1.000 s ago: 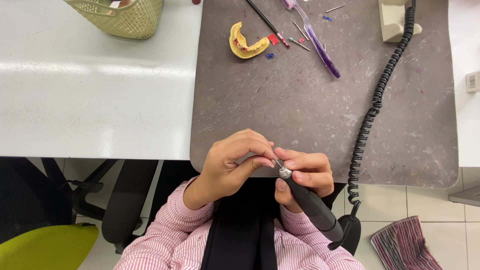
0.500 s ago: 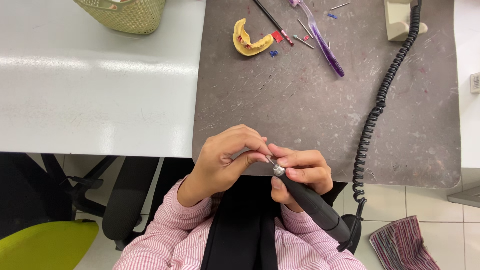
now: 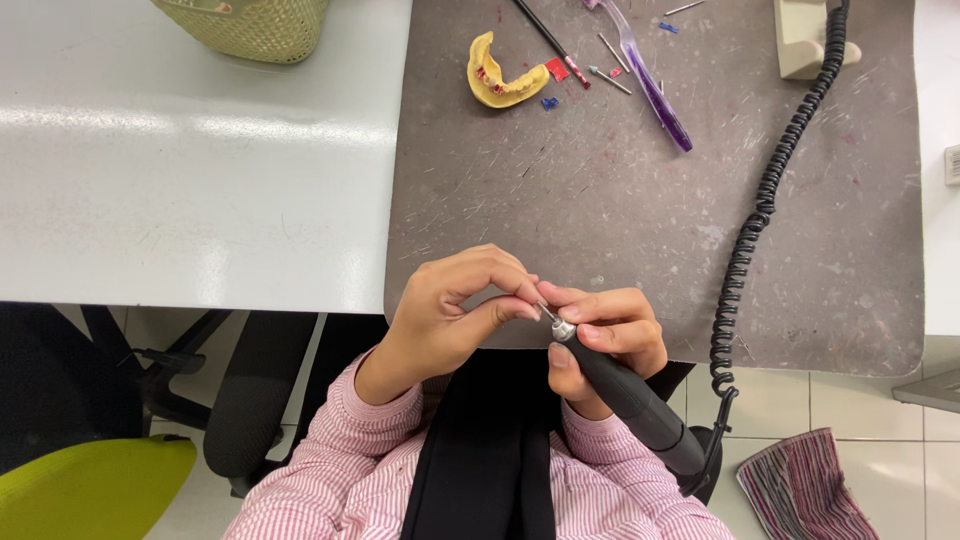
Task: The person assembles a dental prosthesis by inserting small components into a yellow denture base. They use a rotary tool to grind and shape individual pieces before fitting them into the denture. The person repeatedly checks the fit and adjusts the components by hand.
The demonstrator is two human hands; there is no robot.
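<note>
The right hand [image 3: 600, 335] wraps a black pen-shaped rotary handpiece with a silver tip [image 3: 620, 390], its fingers closed around the barrel near the metal collar. The left hand [image 3: 455, 315] meets it at the tip, thumb and forefinger pinched together on something too small to make out. Both hands hang at the 6 o'clock edge of the scratched grey rubber mat [image 3: 620, 220], just over its front rim and above the person's lap.

From the handpiece's rear a black coiled cord [image 3: 765, 200] climbs along the 3 o'clock side of the mat to a beige box-shaped unit [image 3: 800, 35] at 1 o'clock. At 12 o'clock lie a yellow horseshoe-shaped dental cast [image 3: 497, 75], a translucent purple toothbrush [image 3: 655, 85] and a few thin metal burs [image 3: 608, 62], well apart from the hands. The middle of the mat between them is bare

At 9 o'clock the white tabletop [image 3: 200, 180] stretches out, with a woven green basket [image 3: 250, 25] at its 11 o'clock corner
</note>
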